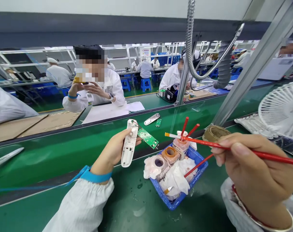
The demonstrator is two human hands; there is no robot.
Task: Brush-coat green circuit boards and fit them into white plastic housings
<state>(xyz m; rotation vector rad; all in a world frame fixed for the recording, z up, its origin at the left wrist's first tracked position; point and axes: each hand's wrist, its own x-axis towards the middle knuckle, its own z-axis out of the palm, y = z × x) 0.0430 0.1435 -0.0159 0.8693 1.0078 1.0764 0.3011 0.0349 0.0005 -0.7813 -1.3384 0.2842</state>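
White casing (127,151) — slim, its hollow inner side turned toward me — sits at about 7 o'clock from the middle of my view, nearly upright in the left hand (116,145). I see that hand's thumb pressed on the casing's face and the other fingers folded behind, closed firmly around it. A green circuit board (148,138) sticks out at the casing's 3 o'clock, thin wires running between them near the top; whether the hidden fingers hold it too, I cannot tell.

Toward 4 o'clock I have the right hand (260,167), thumb and fingers pinched together on a red brush (199,141), its bristles pointing to 9 o'clock — near the board, but apart from it. At 5 o'clock stands a blue tray (170,205) with an orange jar (170,155), a bottle (181,145) with red handles poking out, and crumpled white wipes (175,180). From the casing, at 2 o'clock, another casing piece (152,119) lies just beside a small board (158,122).
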